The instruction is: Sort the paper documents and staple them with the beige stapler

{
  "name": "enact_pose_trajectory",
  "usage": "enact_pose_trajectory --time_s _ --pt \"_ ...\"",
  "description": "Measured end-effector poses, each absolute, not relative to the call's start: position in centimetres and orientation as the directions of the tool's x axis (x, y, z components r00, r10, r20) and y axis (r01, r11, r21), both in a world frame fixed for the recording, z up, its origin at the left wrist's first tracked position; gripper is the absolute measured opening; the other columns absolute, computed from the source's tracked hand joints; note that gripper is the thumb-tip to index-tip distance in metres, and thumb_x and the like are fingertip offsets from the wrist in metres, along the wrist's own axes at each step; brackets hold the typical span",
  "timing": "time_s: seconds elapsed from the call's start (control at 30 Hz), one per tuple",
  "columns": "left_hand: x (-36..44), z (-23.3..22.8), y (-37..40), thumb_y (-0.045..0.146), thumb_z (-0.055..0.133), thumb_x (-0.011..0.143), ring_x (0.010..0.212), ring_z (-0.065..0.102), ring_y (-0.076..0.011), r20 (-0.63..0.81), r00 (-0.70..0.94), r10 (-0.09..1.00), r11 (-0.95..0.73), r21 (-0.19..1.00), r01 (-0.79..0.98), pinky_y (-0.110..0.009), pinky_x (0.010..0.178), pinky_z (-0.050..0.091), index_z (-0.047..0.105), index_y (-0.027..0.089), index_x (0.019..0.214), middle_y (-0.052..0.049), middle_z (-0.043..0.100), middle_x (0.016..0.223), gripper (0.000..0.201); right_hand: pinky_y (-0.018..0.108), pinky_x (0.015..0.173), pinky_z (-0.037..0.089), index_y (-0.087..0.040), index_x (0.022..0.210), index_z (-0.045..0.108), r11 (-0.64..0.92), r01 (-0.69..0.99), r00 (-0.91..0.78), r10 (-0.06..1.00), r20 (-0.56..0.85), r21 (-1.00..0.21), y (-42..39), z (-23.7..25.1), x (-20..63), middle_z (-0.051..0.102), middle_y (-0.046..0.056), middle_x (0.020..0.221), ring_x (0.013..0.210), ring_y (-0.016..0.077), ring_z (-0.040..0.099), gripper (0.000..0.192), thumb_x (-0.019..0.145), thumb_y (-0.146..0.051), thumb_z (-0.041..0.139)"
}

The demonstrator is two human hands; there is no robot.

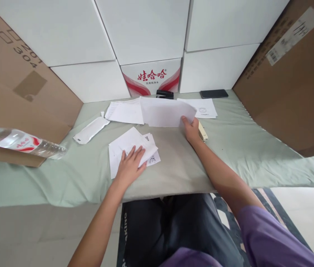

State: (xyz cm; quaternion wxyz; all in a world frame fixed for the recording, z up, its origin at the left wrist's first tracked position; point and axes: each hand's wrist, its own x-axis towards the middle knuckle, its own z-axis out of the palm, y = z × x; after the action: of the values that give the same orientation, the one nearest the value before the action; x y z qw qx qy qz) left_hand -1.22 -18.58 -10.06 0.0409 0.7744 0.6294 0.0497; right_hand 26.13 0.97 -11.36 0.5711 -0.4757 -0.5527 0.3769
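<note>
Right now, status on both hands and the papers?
Left hand flat on near paper stack. Right hand pinching lifted sheet. Beige stapler beside right wrist.

At frame centre the left hand [130,167] lies flat on a pile of folded sheets [130,148], on the cloth-covered table [229,148]. Above and right of it, the right hand [191,129] grips the lower right corner of a large sheet [165,111] — a stapler [202,131] lies just right of that hand. At the left edge a bottle [20,142] lies on its side; boxes [145,29] stand stacked behind the table, across the top of the frame — a phone [214,94] sits at their foot, upper right of centre
</note>
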Motion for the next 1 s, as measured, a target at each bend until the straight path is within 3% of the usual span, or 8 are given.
enact_pose_trajectory --time_s 0.2,0.3,0.4,0.47,0.53,0.67,0.87,1.0 --pt "-1.7 -9.5 -19.4 0.059 0.043 0.096 0.153 0.018 -0.0479 -0.051 0.013 0.999 -0.008 0.099 0.995 -0.076 0.113 0.023 0.033 0.018 0.16 -0.018 0.022 0.167 0.076 0.053 0.104 0.048 -0.025 0.1 0.064 0.249 0.104 0.106 0.96 0.259 -0.963 1.3 -11.7 26.3 0.071 0.009 0.106 0.107 0.0306 0.064 0.053 0.08 -0.074 0.057" --pt "0.3 -8.8 -20.8 0.065 0.045 0.093 0.152 0.02 -0.0512 -0.068 -0.08 0.994 0.087 0.102 0.991 -0.073 0.111 0.029 0.034 0.016 0.159 -0.021 0.017 0.168 0.083 0.054 0.106 0.046 -0.026 0.104 0.063 0.221 0.098 0.103 0.967 0.231 -0.97 1.6 -11.9 26.3 0.07 0.009 0.11 0.111 0.0312 0.062 0.055 0.079 -0.075 0.057" --pt "0.4 -7.8 -21.0 0.061 0.038 0.097 0.15 0.03 -0.0431 -0.008 -0.116 0.993 0.116 0.139 0.983 -0.062 0.112 0.037 0.036 0.02 0.159 -0.016 0.02 0.169 0.074 0.054 0.108 0.045 -0.026 0.107 0.063 0.227 0.097 0.09 0.968 0.236 -0.969 1.9 -12.2 26.3 0.069 0.009 0.115 0.115 0.0312 0.061 0.056 0.079 -0.074 0.056" --pt "-1.2 -7.3 -20.4 0.058 0.044 0.096 0.153 0.028 -0.0369 -0.013 -0.011 1.0 0.013 0.134 0.991 -0.058 0.118 0.032 0.038 0.025 0.158 -0.009 0.025 0.169 0.07 0.054 0.107 0.045 -0.025 0.107 0.063 0.25 0.097 0.088 0.962 0.258 -0.963 2.0 -12.4 26.3 0.069 0.009 0.115 0.114 0.0307 0.061 0.055 0.08 -0.072 0.056" --pt "-3.0 -7.1 -19.5 0.058 0.05 0.093 0.155 0.023 -0.0339 -0.126 0.149 0.981 -0.129 0.155 0.98 -0.057 0.123 0.022 0.041 0.03 0.156 -0.005 0.027 0.168 0.069 0.053 0.106 0.047 -0.025 0.106 0.064 0.268 0.099 0.094 0.956 0.277 -0.958 2.1 -12.4 26.2 0.07 0.009 0.113 0.113 0.0302 0.062 0.053 0.081 -0.07 0.056" --pt "-2.5 -7.6 -18.7 0.062 0.046 0.093 0.152 0.028 -0.0355 -0.122 0.103 0.987 -0.088 0.12 0.989 -0.053 0.119 0.03 0.045 0.03 0.154 -0.005 0.031 0.167 0.069 0.052 0.106 0.048 -0.024 0.105 0.065 0.275 0.104 0.107 0.952 0.286 -0.956 2.2 -12.3 26.1 0.07 0.009 0.111 0.111 0.0299 0.063 0.05 0.082 -0.068 0.057" --pt "2.3 -8.1 -17.4 0.064 0.039 0.094 0.13 0.047 -0.0453 -0.001 -0.153 0.988 0.152 0.083 0.985 -0.058 0.099 0.043 0.051 0.021 0.15 -0.02 0.049 0.151 0.072 0.051 0.102 0.05 -0.025 0.105 0.065 0.29 0.096 0.106 0.948 0.299 -0.952 2.4 -12.7 26.2 0.07 0.008 0.109 0.108 0.0293 0.064 0.05 0.083 -0.068 0.057" --pt "-1.6 -6.9 -14.2 0.058 0.052 0.089 0.143 0.038 -0.0387 -0.1 0.008 0.995 0.007 0.151 0.988 -0.053 0.115 0.032 0.049 0.025 0.151 -0.014 0.042 0.158 0.07 0.051 0.101 0.051 -0.024 0.103 0.064 0.266 0.107 0.118 0.953 0.278 -0.958 2.7 -12.9 26.2 0.07 0.008 0.106 0.105 0.029 0.064 0.052 0.081 -0.071 0.056"
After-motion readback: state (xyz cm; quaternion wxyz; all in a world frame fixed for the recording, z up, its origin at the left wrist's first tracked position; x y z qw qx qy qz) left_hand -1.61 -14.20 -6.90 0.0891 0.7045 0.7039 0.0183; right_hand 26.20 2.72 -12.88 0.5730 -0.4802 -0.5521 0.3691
